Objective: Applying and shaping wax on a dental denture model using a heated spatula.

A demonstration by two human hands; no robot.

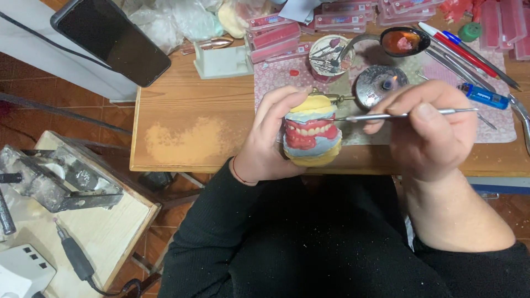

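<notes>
Between left-hand fingers (281, 113): denture model (312, 132).

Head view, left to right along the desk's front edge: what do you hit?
Powder patch on the wooden table → left hand → denture model with pink wax gums, held in that hand → metal carving tool, tip at the teeth → right hand gripping the tool → blue lighter.

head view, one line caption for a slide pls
Left hand holds a denture model while the right hand touches a metal tool to it.
</notes>
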